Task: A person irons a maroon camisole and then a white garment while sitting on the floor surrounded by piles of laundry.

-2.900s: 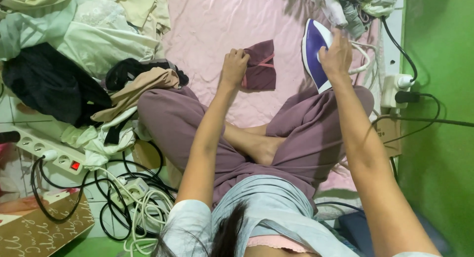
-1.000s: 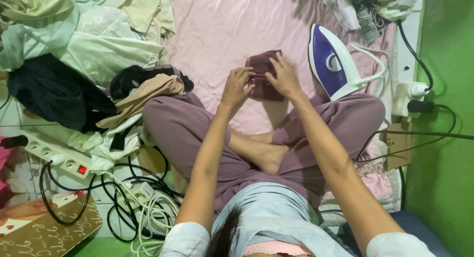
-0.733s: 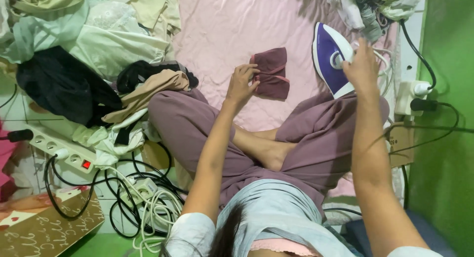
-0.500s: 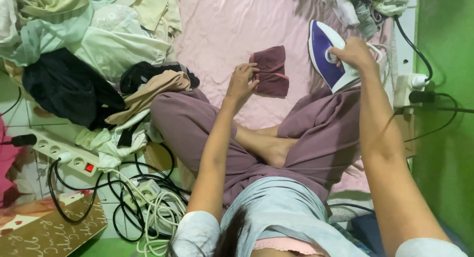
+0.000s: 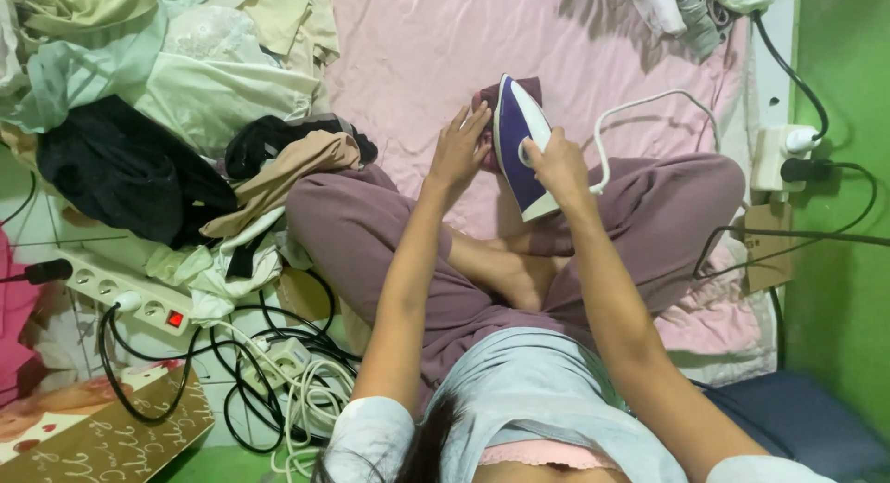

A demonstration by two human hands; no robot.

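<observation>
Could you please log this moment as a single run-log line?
right hand: grips purple-white iron, set on maroon cloth | left hand: fingers on cloth edge | surface: pink sheet

A heap of clothes [image 5: 158, 84] lies at ten o'clock, a white power strip [image 5: 120, 293] with tangled cables [image 5: 278, 390] at eight, a wall plug [image 5: 774, 154] at two.

Both bare arms reaching forward over crossed legs, elbows slightly bent. Left hand [image 5: 458, 149] lying palm down, fingers stretched forward and together, fingertips pressing flat. Right hand [image 5: 553, 161] curling into closed grip, knuckles up, wrist bending slightly inward. Hands sitting just beside each other, not touching.
</observation>
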